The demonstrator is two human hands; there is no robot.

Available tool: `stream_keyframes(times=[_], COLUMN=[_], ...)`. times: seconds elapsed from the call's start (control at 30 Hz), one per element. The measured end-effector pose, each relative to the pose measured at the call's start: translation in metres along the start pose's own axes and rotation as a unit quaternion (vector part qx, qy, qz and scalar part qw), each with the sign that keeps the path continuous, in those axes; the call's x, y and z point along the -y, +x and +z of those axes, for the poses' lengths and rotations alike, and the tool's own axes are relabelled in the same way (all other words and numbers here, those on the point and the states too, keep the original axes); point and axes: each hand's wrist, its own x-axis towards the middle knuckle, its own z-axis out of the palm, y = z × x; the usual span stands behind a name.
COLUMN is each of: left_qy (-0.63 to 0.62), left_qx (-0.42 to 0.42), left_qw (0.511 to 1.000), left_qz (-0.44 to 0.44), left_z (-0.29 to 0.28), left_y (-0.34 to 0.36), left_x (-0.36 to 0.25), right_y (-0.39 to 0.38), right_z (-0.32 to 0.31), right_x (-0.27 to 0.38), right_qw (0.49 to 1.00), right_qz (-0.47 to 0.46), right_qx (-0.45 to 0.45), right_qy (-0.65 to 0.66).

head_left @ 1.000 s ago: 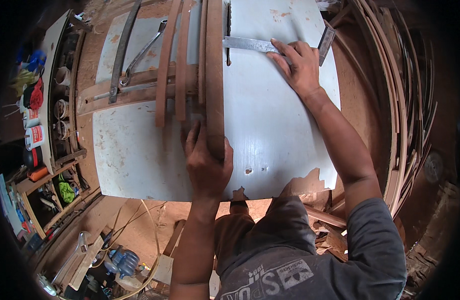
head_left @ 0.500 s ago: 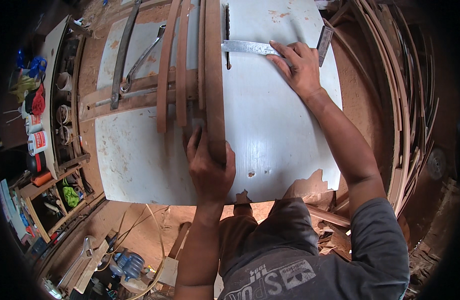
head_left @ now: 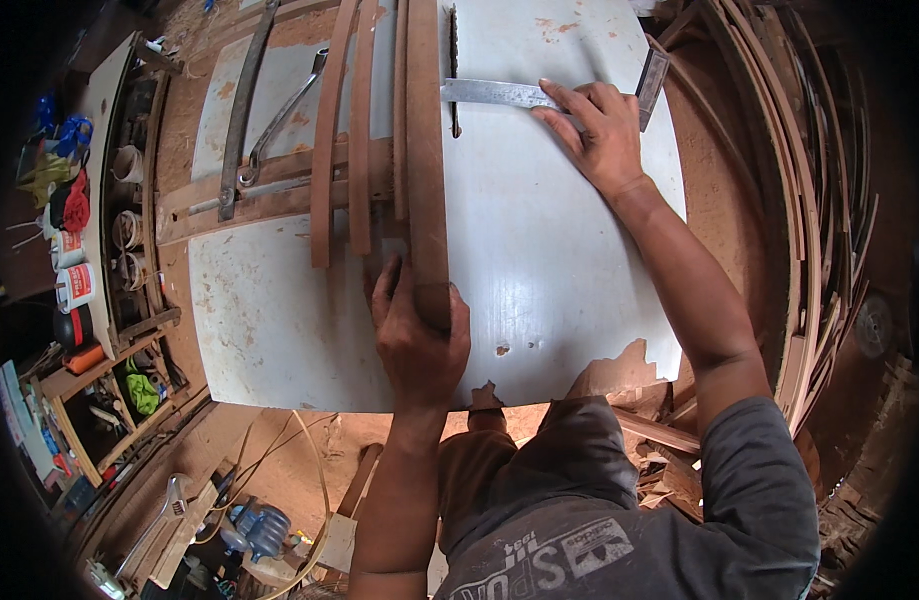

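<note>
Right now your left hand (head_left: 417, 335) grips the near end of a long brown wooden board (head_left: 424, 150), fingers wrapped over its end and thumb on its right side; the board lies flat on the white table top (head_left: 560, 270) and runs straight away from you to the far edge of the picture; just left of it lie three thinner wooden strips (head_left: 360, 140), slightly curved, side by side and crossing a wooden crosspiece (head_left: 270, 195) that lies across the table's left part; a long metal bar (head_left: 242, 110) and a metal wrench (head_left: 280, 120) rest further left on that same part.

Your right hand (head_left: 600, 135) lies open and flat, fingers spread, pressing down on a steel try square (head_left: 510, 94); its blade lies crosswise on the table, touching or just meeting the board's right edge, and its thicker stock (head_left: 652, 85) sits at the far right near the table's edge; a narrow dark slot (head_left: 454, 70) in the table runs just beside the board.

Left of the table stands a shelf (head_left: 105, 200) with tins and rags; right of it lean bent wooden hoops (head_left: 800, 200); below, near your knees, wood scraps (head_left: 670, 460) lie on the floor.
</note>
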Motion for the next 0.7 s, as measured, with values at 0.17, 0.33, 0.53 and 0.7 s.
stream_keyframes(times=[0.17, 0.33, 0.53, 0.7], left_qy=[-0.011, -0.014, -0.013, -0.004], left_qx=[-0.001, 0.006, 0.005, 0.014], left_qw=[1.000, 1.000, 1.000, 1.000], left_qz=[-0.007, -0.007, -0.002, 0.006], left_z=[-0.0005, -0.0012, -0.0004, 0.0004], left_y=[-0.0006, -0.0003, -0.0023, -0.0020], left_x=[-0.0004, 0.0000, 0.0030, 0.0062], right_y=[-0.0005, -0.0007, -0.0017, -0.0021], right_z=[0.0018, 0.0016, 0.0012, 0.0014], right_x=[-0.0005, -0.0012, -0.0007, -0.0021], right_qw=[1.000, 1.000, 1.000, 1.000], right_qz=[0.001, -0.008, -0.007, -0.022], right_qx=[-0.011, -0.014, -0.012, -0.008], right_qy=[0.016, 0.007, 0.005, -0.006])
